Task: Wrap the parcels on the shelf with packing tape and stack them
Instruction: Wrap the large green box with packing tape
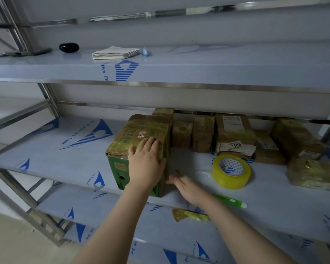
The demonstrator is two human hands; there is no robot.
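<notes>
A tall green and brown cardboard parcel [139,141], wrapped in yellowish tape, stands on the middle shelf [65,149]. My left hand [146,161] lies flat over its near top corner, fingers straight. My right hand [185,187] is low at the parcel's right side near its base, fingers extended and blurred. A roll of yellow packing tape [231,171] lies on the shelf to the right. Several taped brown parcels [234,134] stand along the back and right of the shelf.
A green utility knife [231,201] lies at the shelf's front edge behind my right wrist. A crumpled wad of tape [189,215] sits on the lower shelf. The upper shelf holds a notebook [114,52], a black object [69,47] and a small bottle [145,52].
</notes>
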